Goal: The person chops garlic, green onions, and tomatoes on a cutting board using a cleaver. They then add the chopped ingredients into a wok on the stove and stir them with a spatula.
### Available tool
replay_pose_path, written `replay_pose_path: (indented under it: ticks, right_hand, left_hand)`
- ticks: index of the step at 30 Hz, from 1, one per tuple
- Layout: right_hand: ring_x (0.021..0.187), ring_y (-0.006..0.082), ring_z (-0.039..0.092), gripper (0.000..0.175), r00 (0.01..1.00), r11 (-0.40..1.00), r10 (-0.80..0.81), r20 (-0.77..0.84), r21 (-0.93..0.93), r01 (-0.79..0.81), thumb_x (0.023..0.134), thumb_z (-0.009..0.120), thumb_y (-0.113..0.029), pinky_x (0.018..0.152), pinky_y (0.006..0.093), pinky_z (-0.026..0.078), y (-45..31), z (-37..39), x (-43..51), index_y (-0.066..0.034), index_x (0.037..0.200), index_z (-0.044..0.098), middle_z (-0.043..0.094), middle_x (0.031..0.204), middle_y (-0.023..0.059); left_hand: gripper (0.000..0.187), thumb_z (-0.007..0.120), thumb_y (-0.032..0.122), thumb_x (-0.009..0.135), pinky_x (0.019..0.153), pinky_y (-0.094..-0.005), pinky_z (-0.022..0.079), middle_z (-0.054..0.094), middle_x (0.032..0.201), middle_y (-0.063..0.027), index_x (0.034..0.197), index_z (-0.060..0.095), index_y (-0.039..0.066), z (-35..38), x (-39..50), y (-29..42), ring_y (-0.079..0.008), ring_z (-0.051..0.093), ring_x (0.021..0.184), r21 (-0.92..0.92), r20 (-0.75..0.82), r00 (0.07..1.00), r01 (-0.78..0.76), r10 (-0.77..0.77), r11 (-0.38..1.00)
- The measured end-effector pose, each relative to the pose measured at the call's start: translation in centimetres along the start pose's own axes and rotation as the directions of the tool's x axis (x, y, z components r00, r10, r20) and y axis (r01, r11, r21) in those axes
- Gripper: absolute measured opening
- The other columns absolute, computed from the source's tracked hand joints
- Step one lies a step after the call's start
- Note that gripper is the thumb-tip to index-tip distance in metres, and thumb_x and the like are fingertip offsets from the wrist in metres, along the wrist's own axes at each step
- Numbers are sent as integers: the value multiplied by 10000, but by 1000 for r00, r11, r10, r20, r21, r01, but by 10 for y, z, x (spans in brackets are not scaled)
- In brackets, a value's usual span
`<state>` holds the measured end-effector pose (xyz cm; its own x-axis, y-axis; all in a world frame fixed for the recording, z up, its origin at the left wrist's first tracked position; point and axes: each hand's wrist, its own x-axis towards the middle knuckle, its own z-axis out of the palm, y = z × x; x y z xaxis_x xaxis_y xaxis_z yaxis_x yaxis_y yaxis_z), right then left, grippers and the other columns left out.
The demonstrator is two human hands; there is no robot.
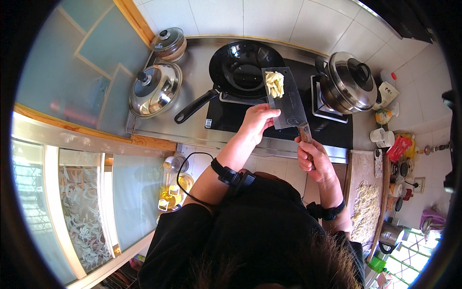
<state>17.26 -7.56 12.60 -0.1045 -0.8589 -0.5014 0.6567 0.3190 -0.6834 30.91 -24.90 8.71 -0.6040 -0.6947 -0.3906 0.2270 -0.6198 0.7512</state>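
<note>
My right hand (314, 157) is closed around the wooden handle of a cleaver (290, 104). Its blade lies flat over the right rim of a black wok (238, 68). Pale sliced pieces, perhaps garlic, form a small pile (275, 84) on the blade near its far end. My left hand (259, 121) pinches the blade's left edge between thumb and fingers. The wok stands on the left burner, its long handle pointing down and left. No food shows in it.
A lidded steel pot (348, 83) stands on the right burner, with a bluish flame visible beneath. Left of the wok are a domed steel lid (156, 90) and a glass-lidded pot (169, 45). At right, noodle-like strips (365, 211) lie on a wooden board (355, 162) with a phone (378, 163).
</note>
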Motion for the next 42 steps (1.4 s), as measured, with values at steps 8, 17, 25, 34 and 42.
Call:
replay_pose_path:
  ticks: [8, 17, 25, 34, 42]
  right_hand:
    - [454, 45, 384, 231, 1000, 999, -17, 5, -27, 17, 918, 596, -112, 385, 189, 287, 2, 2, 0, -26, 1117, 514, 452, 647, -16]
    - [452, 44, 383, 242, 1000, 999, -11, -14, -38, 11, 900, 604, -83, 386, 191, 294, 4, 4, 0, -27, 1112, 502, 446, 648, -18]
    - [445, 48, 367, 223, 1000, 1000, -10, 1, -7, 10, 894, 594, -55, 384, 192, 271, 7, 5, 2, -20, 1097, 508, 429, 639, -22]
    - [420, 50, 359, 222, 999, 999, -44, -29, -6, 43, 884, 583, -34, 367, 192, 272, 6, 6, -4, -5, 1097, 525, 416, 609, -26]
    - [434, 55, 383, 260, 992, 994, -102, -73, -43, 100, 884, 601, -81, 383, 190, 303, -3, -2, -12, -17, 1123, 518, 450, 632, -15]
  left_hand:
    - [73, 719, 85, 809, 769, -290, 489, 670, 832, -39, 861, 679, 53, -3, 1, -3, -124, 625, 769, 10, 1, 1000, 26, -26, 1000]
    - [188, 718, 65, 809, 800, -285, 500, 684, 930, -35, 987, 660, 53, -10, 4, -7, -125, 643, 849, 33, 15, 998, 65, -66, 997]
    - [136, 703, 128, 820, 780, -283, 471, 665, 867, -23, 935, 665, 68, -10, 1, -7, -116, 614, 806, 62, 2, 1000, 30, -30, 998]
    - [260, 660, 270, 857, 828, -318, 478, 686, 954, -61, 1032, 636, 79, -18, -3, -1, -167, 646, 902, 71, 7, 1000, -1, 0, 997]
    - [258, 629, 228, 837, 817, -334, 507, 695, 889, -104, 1017, 652, 44, -58, -10, 25, -210, 658, 849, -98, -284, 919, -312, 274, 945]
